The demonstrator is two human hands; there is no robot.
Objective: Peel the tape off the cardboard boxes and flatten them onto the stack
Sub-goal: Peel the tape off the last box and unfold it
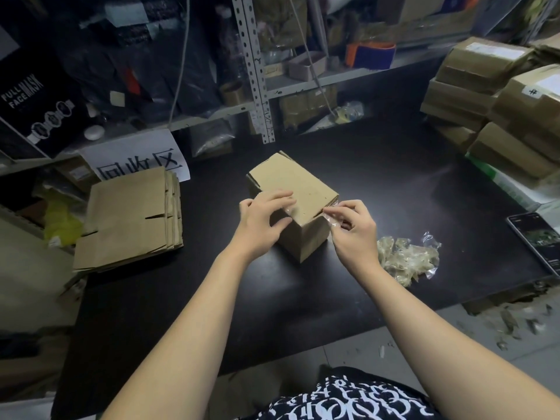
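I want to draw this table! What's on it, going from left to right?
On the table: stack of flattened cardboard → cardboard box → pile of peeled tape → phone. The left hand, holding the box, and the right hand, pinching a tape strip, overlap it, so I skipped them.

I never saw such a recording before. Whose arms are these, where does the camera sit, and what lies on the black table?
There is no machine: a person wears one camera on the head, looking down at their own bare arms. The left hand holds a small brown cardboard box on the black table; the right hand pinches a clear tape strip at its edge. At left lies a stack of flattened brown boxes, at right a pile of crumpled clear tape and a dark phone.
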